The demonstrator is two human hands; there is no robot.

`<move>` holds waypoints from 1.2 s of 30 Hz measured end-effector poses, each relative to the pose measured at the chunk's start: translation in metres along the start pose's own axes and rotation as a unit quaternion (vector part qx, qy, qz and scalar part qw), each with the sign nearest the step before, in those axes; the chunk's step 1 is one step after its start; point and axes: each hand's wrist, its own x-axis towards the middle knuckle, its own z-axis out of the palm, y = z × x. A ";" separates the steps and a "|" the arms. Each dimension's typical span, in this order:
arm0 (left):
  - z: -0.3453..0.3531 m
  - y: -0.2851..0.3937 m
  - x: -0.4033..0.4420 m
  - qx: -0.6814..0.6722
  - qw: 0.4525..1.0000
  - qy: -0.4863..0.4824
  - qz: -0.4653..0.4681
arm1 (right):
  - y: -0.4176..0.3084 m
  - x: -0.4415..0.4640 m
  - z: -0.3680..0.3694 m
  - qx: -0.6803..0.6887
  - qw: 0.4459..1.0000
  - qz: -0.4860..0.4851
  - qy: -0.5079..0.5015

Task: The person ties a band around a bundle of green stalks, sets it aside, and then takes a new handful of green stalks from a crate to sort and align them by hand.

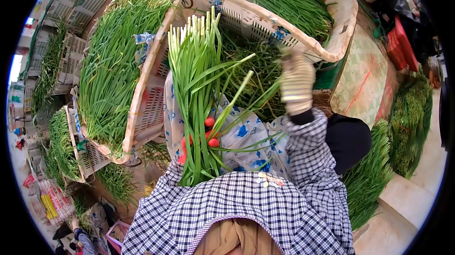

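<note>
My left hand (209,137), in a red-tipped glove, is closed round a bunch of garlic chives (193,72) in front of my chest. The pale cut ends point away from me, and the leaves hang towards my checked apron. A few stalks (237,98) stick out of the bunch to the right. My right hand (297,82), in a cream striped glove, is raised to the right of the bunch, apart from it. Motion smears its fingers, so I cannot make out whether they hold anything. Under the bunch, a patterned plastic sheet (246,131) covers my lap.
Crates of chives stand at the left (156,65) and ahead (265,18). Loose trimmings (251,51) lie between them. More piles of greens (367,174) rest on the right, near a board (362,79) and a red container (402,46). Another person's sleeve (86,241) shows lower left.
</note>
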 end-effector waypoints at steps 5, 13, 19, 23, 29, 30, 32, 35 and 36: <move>0.019 0.002 -0.007 0.061 0.997 0.052 0.001 | 0.054 0.050 -0.061 -0.352 0.889 0.140 -0.259; 0.025 0.030 -0.027 0.231 0.961 0.141 -0.064 | -0.026 0.027 0.005 0.285 0.952 0.004 -0.108; 0.040 0.043 -0.045 0.454 0.845 0.231 -0.165 | -0.068 0.029 0.027 -0.109 0.957 -0.233 -0.133; 0.031 0.051 -0.055 0.450 0.839 0.250 -0.177 | -0.059 0.021 0.048 -0.134 0.952 -0.239 -0.137; 0.034 0.050 -0.059 0.443 0.840 0.253 -0.184 | -0.026 0.044 0.028 -0.197 0.955 -0.219 -0.033; 0.036 0.050 -0.058 0.442 0.842 0.253 -0.180 | -0.018 0.054 0.013 -0.219 0.953 -0.209 -0.008; 0.043 0.051 -0.055 0.484 0.818 0.244 -0.192 | 0.010 0.063 -0.012 -0.282 0.948 -0.135 -0.056; 0.049 0.052 -0.054 0.493 0.807 0.258 -0.198 | 0.032 0.058 -0.051 -0.376 0.899 -0.084 -0.210; 0.053 0.051 -0.053 0.501 0.801 0.265 -0.195 | 0.034 0.051 -0.058 -0.281 0.936 -0.146 -0.151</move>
